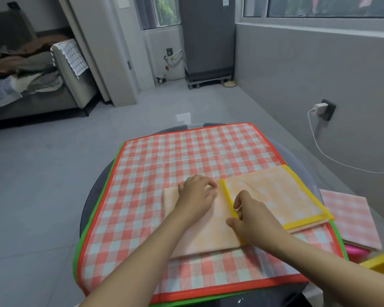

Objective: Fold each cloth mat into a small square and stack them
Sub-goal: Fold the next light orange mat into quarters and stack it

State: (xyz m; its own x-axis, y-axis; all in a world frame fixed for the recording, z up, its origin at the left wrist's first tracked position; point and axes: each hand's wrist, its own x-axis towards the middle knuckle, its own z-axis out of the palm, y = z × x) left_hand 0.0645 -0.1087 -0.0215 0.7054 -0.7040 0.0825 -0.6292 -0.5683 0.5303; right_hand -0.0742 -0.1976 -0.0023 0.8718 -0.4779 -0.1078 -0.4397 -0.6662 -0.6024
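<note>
A yellow-trimmed orange checked mat (pixel 275 193) lies partly folded on top of a big red-trimmed red-and-white checked mat (pixel 175 156). Its right half is doubled over, with the yellow edge running down the middle. My right hand (pixel 251 216) pinches that yellow edge. My left hand (pixel 197 193) rests with curled fingers on the mat's pale left half, just left of the edge. A green-trimmed mat (pixel 93 209) peeks out under the red one. A folded pink checked square (pixel 350 218) lies at the right.
The mats cover a round dark glass table (pixel 93 196). A yellow and pink object (pixel 377 260) sits at the right edge. A white charger cable (pixel 333 160) hangs from the wall socket on the right. Grey floor surrounds the table, with a sofa far left.
</note>
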